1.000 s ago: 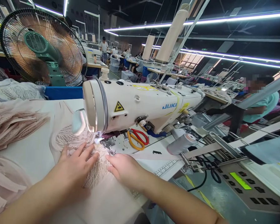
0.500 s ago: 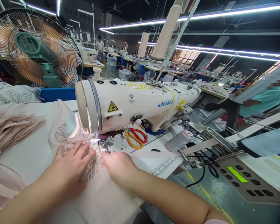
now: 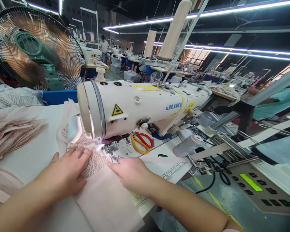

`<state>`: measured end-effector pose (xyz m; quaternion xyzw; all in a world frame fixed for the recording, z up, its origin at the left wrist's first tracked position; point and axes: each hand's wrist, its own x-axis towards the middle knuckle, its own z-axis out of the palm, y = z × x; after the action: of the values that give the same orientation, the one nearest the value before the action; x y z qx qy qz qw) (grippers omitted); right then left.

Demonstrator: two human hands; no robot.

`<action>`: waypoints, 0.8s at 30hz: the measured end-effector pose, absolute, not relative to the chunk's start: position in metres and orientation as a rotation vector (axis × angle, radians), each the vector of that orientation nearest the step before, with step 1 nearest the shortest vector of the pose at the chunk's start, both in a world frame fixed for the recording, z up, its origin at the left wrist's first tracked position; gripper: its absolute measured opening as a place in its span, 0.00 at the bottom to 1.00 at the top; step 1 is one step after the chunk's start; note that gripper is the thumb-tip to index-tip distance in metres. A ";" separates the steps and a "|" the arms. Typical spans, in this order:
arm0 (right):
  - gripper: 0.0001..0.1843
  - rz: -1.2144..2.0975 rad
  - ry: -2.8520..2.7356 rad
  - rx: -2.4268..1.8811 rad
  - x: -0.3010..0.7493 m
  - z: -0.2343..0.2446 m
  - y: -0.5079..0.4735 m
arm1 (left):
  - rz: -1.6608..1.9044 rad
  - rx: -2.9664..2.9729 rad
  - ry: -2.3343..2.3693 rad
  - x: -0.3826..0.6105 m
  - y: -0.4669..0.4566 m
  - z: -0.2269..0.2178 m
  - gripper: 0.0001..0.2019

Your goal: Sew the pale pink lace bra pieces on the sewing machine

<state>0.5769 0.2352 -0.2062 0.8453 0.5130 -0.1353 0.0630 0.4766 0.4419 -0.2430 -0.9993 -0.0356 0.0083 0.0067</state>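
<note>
A white JUKI sewing machine [image 3: 140, 106] stands across the table. Pale pink lace fabric [image 3: 93, 162] lies under its needle area [image 3: 101, 146], lit by the machine's lamp. My left hand [image 3: 65, 170] lies flat on the lace, fingers stretched toward the needle. My right hand [image 3: 129, 172] rests on the fabric's right edge just in front of the needle plate, fingers curled and pressing the cloth down. A plain pink panel [image 3: 106, 203] runs from between my hands toward me.
Orange and red scissors [image 3: 141, 143] lie on the machine bed. A grey thread cone [image 3: 187, 146] lies on its side to the right. Stacked lace pieces [image 3: 12, 132] sit at the left. A green fan [image 3: 36, 48] stands behind. A control panel [image 3: 251, 183] is at the right.
Both hands have drawn back slightly toward me on the fabric, and less lace now shows between them. The view has shifted a little.
</note>
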 end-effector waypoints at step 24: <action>0.53 -0.494 1.344 2.352 0.569 -0.202 0.262 | 0.079 -3.238 -0.232 0.491 0.468 -0.246 0.36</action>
<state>0.5685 0.2618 -0.2021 0.8381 0.4790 -0.1762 0.1927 0.4912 0.4682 -0.2456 -0.9958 -0.0713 0.0244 -0.0526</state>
